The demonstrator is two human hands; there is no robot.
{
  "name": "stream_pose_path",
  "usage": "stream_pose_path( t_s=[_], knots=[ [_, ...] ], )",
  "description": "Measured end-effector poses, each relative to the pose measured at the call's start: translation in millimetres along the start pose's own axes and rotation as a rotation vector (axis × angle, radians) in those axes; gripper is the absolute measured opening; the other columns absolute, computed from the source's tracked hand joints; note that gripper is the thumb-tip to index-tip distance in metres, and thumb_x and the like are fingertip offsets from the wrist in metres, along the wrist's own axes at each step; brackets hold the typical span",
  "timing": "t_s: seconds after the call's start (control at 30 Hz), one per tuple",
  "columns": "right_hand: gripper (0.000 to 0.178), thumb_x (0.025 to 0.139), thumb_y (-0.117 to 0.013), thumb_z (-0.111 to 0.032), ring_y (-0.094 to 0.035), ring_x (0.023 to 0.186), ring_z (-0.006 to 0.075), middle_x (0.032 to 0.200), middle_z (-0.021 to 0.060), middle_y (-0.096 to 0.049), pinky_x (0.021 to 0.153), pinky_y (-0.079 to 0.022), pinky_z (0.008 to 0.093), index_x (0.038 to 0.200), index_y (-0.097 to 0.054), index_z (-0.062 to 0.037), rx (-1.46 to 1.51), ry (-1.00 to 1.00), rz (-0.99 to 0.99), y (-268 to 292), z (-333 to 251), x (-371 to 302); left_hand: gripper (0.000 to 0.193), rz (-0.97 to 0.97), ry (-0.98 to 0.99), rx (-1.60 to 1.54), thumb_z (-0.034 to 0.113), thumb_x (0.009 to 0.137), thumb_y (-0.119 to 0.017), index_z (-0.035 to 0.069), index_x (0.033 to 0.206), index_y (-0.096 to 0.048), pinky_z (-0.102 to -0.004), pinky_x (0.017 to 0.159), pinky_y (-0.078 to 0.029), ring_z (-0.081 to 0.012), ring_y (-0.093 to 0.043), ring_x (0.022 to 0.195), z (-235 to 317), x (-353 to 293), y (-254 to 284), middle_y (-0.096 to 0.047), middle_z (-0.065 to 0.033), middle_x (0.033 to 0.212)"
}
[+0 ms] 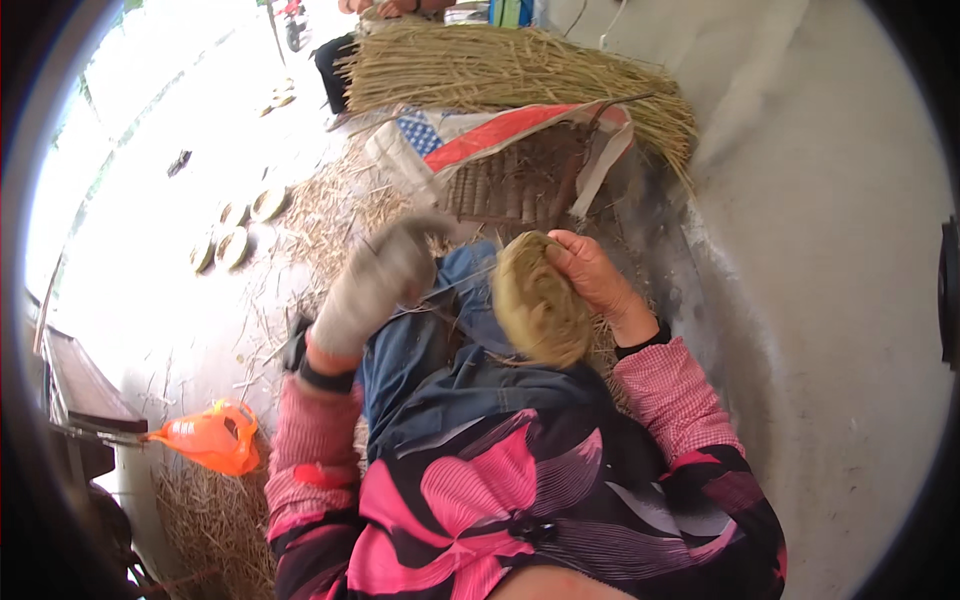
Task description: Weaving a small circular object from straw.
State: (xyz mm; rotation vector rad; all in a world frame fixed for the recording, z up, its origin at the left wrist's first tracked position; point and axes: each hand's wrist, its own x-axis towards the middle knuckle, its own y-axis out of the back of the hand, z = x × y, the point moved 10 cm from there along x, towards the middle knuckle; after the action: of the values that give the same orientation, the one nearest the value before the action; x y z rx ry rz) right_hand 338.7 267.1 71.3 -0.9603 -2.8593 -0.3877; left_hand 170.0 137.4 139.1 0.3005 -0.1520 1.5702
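Observation:
My bare right hand is closed on the upper right rim of an oval woven straw piece, thumb on its near face. The piece is yellowish-green, with a coiled-looking middle, and is held up over my lap. To its left, my left hand wears a pale grey glove and is smeared by motion, so its fingers cannot be read. A thin pale strand runs between the straw piece and the area by my left hand; whether that hand grips it is unclear. Below both hands are my blue trousers.
Ahead stands a brown slatted rack, partly draped with a red, white and blue woven sack. Behind it lies a long straw bundle, with another person's hands beyond. Several woven straw pieces and an orange plastic container are at left.

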Motion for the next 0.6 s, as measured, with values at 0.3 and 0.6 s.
stream_pose_path(
  t_s=[0.3, 0.6],
  knots=[
    [0.04, 0.095, -0.051, -0.05, -0.045, 0.048, 0.0094, 0.067, -0.0007, -0.054, 0.043, -0.033, 0.0239, 0.09, -0.056, -0.0104, 1.104, 0.035, 0.192, 116, 25, -42, 0.025, 0.798, 0.583, 1.401, 0.02, 0.099, -0.044, 0.002, 0.096, -0.062, -0.0465, 0.07, -0.051, -0.0397, -0.066, 0.084, -156, -282, 339, -0.066, -0.0247, 0.093],
    [0.045, 0.095, -0.054, -0.05, -0.045, 0.044, 0.0118, 0.064, 0.0015, -0.053, 0.041, -0.031, 0.0252, 0.093, -0.057, -0.0057, 1.02, 0.047, 0.083, 61, -18, -12, 0.03, 0.576, 0.6, 1.412, 0.034, 0.101, -0.039, 0.007, 0.104, -0.052, -0.0571, 0.071, -0.045, -0.0493, -0.06, 0.09, -132, -170, 249, -0.063, -0.0307, 0.09]
  ],
)
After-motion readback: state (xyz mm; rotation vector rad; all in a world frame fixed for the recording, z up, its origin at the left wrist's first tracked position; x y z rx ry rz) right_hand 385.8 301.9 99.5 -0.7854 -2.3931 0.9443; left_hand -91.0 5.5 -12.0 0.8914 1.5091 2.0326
